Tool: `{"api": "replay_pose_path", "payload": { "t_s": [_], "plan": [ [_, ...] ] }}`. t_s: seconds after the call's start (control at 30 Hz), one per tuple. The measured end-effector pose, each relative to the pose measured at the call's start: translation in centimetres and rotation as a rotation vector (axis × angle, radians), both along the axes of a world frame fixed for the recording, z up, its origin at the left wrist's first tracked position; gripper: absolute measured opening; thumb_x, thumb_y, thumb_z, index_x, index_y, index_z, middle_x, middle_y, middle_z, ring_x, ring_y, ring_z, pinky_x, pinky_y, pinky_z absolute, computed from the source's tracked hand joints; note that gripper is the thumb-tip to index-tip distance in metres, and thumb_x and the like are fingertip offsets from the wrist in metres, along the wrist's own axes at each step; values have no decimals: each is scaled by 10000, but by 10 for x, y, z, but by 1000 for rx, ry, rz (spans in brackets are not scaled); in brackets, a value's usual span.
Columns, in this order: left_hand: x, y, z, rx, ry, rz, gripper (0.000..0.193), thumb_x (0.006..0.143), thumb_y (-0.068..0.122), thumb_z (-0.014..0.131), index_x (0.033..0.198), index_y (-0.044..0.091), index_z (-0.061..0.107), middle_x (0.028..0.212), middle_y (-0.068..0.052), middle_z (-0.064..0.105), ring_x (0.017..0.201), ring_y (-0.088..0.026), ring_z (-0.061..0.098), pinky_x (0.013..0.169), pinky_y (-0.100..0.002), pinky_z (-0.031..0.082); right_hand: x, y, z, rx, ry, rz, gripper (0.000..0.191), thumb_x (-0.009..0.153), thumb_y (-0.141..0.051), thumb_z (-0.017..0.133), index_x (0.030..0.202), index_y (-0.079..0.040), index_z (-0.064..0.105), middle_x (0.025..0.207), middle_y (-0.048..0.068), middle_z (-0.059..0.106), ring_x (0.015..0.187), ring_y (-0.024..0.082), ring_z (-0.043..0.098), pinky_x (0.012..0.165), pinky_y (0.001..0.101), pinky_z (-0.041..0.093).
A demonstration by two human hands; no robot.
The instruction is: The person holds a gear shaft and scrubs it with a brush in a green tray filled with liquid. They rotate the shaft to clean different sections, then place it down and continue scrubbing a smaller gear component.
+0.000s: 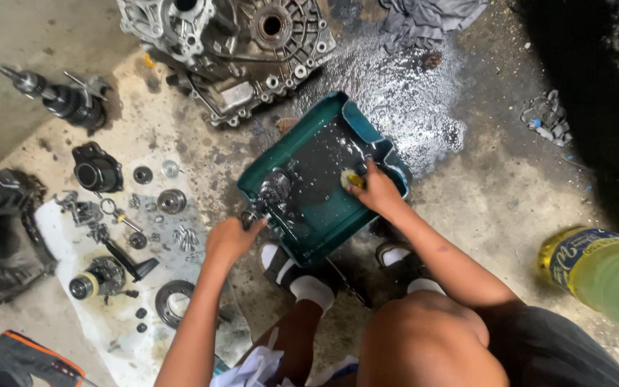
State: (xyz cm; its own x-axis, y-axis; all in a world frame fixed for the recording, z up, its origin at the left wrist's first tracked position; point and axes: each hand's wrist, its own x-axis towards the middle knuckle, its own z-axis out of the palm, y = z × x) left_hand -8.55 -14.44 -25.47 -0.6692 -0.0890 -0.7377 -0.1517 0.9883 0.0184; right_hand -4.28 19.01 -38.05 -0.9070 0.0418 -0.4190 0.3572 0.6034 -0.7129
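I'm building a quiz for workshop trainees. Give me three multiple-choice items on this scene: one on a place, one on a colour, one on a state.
1. Where is the gear shaft?
A. in the teal tray
B. on the white cloth
C. on the bottle

2. What colour is the sponge?
A. red
B. yellow
C. white

3. The floor beyond the tray is:
A. dry
B. sanded
C. wet

A: the left hand holds the gear shaft over the teal tray.
B: the right hand grips a yellow sponge.
C: the floor glistens.

Stained concrete floor (510,193) in daylight, with a wet patch (402,93) at upper centre and deep shadow (596,86) at upper right.
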Motion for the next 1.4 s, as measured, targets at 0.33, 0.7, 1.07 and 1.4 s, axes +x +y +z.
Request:
{"api": "replay_pose_path", "payload": {
  "t_s": [0.33,0.7,1.07,1.4],
  "plan": [
    [19,-12,-25,287,89,310,811,919,703,519,658,-40,712,617,-248,662,627,-390,678,659,-461,520,24,-53,28,-73,428,-40,498,1021,-391,758,1391,-110,579,1375,162,670,1324,312,629,1184,419,527],
    [50,14,42,456,131,144,542,888,551,679,791,18,681,571,-145,565,514,-254,544,552,-435,441,-57,-103,13,-1717,-575,-713,491,931,-405,706,1153,14,580,1016,194,727,900,353,753,808,491,639],
    [70,34,-36,776,25,152,655,899,530,699,1345,69,569,1120,-122,719,1037,-239,686,896,-382,520,-66,-81,85,-1280,135,-627,230,868,-64,712,1051,3,590,900,171,705,792,246,720,720,357,610],
    [39,19,-66,941,244,546,482,917,212,729,1316,29,530,1090,-92,718,950,-176,707,796,-321,564,-83,-90,93,-709,504,-148,292,854,-73,834,1061,-29,632,971,42,718,929,124,702,854,287,574]
  ]
}}
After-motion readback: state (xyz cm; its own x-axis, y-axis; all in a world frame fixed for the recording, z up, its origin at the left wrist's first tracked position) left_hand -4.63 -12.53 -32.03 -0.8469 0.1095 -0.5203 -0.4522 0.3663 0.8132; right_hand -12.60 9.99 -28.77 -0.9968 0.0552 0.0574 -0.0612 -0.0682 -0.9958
